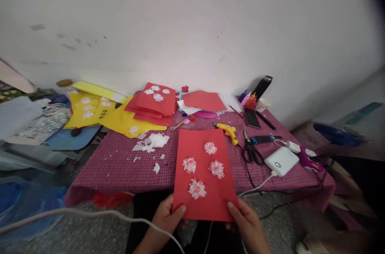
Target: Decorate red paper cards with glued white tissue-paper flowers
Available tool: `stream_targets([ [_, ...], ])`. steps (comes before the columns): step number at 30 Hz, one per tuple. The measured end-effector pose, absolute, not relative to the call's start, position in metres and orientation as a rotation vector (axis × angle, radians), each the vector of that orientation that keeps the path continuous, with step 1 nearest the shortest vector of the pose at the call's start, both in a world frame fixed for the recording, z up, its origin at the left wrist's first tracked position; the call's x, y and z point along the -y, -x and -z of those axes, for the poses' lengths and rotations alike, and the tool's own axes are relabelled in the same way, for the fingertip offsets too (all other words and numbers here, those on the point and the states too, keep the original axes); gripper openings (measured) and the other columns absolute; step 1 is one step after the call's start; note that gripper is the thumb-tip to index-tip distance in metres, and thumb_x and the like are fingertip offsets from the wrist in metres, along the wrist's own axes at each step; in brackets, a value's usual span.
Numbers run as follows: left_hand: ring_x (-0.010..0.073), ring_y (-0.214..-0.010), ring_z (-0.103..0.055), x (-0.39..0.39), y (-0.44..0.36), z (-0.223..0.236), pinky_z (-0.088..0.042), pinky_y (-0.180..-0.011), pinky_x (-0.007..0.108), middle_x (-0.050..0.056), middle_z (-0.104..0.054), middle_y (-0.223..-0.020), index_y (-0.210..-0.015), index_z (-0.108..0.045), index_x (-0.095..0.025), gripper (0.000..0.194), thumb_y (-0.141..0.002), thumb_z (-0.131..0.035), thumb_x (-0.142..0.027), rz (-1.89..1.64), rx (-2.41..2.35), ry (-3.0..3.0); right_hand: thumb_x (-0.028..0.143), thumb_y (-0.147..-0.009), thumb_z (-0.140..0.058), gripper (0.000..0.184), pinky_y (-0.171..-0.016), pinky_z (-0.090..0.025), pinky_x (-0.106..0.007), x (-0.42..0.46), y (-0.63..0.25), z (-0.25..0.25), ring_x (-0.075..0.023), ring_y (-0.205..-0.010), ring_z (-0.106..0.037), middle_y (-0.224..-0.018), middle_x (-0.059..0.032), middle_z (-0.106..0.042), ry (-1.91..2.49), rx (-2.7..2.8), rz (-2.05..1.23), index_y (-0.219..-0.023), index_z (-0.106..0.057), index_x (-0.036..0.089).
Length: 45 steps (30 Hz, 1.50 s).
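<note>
Between both hands is a sheet of red paper (192, 142) with several pink-and-white paper flowers (197, 188) on it. My left hand (168, 214) pinches its lower left corner, thumb on top and fingers underneath. At the lower right corner my right hand (245, 216) grips the sheet in the same way. The sheet's far part reaches over the front of the table, its near edge over my lap. Torn white paper scraps (158, 142) lie left of the sheet. A yellow glue gun (229, 132) and black-handled scissors (252, 152) are to its right.
A checked cloth (114, 166) covers the table. Red sheets (150, 105) are stacked at back left near yellow sheets (132, 121). On the right are a white power bank (282, 161), a phone (252, 117) and paint bottles (250, 99). A white cable (120, 216) crosses the lower left foreground.
</note>
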<state>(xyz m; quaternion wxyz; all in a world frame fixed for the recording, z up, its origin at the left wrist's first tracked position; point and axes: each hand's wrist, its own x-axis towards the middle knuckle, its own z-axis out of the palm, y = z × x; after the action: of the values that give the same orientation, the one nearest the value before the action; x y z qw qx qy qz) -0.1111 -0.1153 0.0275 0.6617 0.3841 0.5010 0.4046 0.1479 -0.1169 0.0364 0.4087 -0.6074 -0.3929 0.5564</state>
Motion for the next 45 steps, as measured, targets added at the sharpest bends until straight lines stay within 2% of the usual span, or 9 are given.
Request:
stream_targets([
  [9,0.0152,-0.058,-0.058,0.116,0.112,-0.027,-0.05,-0.054,0.027,0.004,-0.064,-0.07,-0.105,-0.067,-0.013,0.053,-0.077,-0.071,-0.057,-0.924,-1.121,-0.855,0.069,-0.075,-0.068,0.059,-0.044,-0.039,-0.025,0.117,-0.145,-0.04,-0.0157,-0.046,-0.054,-0.052,0.0006,-0.058,1.526,0.991,-1.412,-0.101,-0.072,0.015],
  [15,0.0152,-0.057,-0.059,0.116,0.113,-0.026,-0.05,-0.054,0.027,0.004,-0.065,-0.069,-0.113,-0.066,-0.012,0.06,-0.076,-0.072,-0.059,-0.911,-1.139,-0.853,0.069,-0.077,-0.067,0.059,-0.043,-0.038,-0.024,0.117,-0.144,-0.04,-0.0148,-0.045,-0.053,-0.053,0.0004,-0.058,1.508,1.006,-1.407,-0.1,-0.071,0.014],
  [22,0.0135,-0.052,-0.056,0.116,0.108,-0.026,-0.048,-0.051,0.025,0.002,-0.062,-0.062,-0.104,-0.067,-0.011,0.055,-0.076,-0.072,-0.058,-0.967,-1.134,-0.84,0.069,-0.077,-0.067,0.06,-0.043,-0.036,-0.023,0.117,-0.143,-0.039,-0.014,-0.044,-0.052,-0.052,0.0006,-0.057,1.489,0.988,-1.417,-0.099,-0.071,0.013],
  [29,0.0135,-0.051,-0.056,0.116,0.108,-0.026,-0.048,-0.052,0.025,0.002,-0.062,-0.06,-0.103,-0.068,-0.012,0.053,-0.076,-0.072,-0.058,-0.972,-1.157,-0.845,0.07,-0.075,-0.067,0.06,-0.042,-0.036,-0.024,0.115,-0.141,-0.042,-0.0143,-0.043,-0.051,-0.05,-0.0001,-0.057,1.507,0.987,-1.423,-0.096,-0.072,0.014],
  [45,0.0138,-0.054,-0.057,0.117,0.11,-0.024,-0.049,-0.053,0.026,0.001,-0.063,-0.062,-0.106,-0.066,-0.012,0.054,-0.077,-0.073,-0.057,-0.952,-1.151,-0.824,0.063,-0.082,-0.067,0.057,-0.043,-0.036,-0.022,0.118,-0.148,-0.029,-0.0125,-0.045,-0.052,-0.056,0.0012,-0.058,1.482,0.972,-1.44,-0.109,-0.066,0.013],
])
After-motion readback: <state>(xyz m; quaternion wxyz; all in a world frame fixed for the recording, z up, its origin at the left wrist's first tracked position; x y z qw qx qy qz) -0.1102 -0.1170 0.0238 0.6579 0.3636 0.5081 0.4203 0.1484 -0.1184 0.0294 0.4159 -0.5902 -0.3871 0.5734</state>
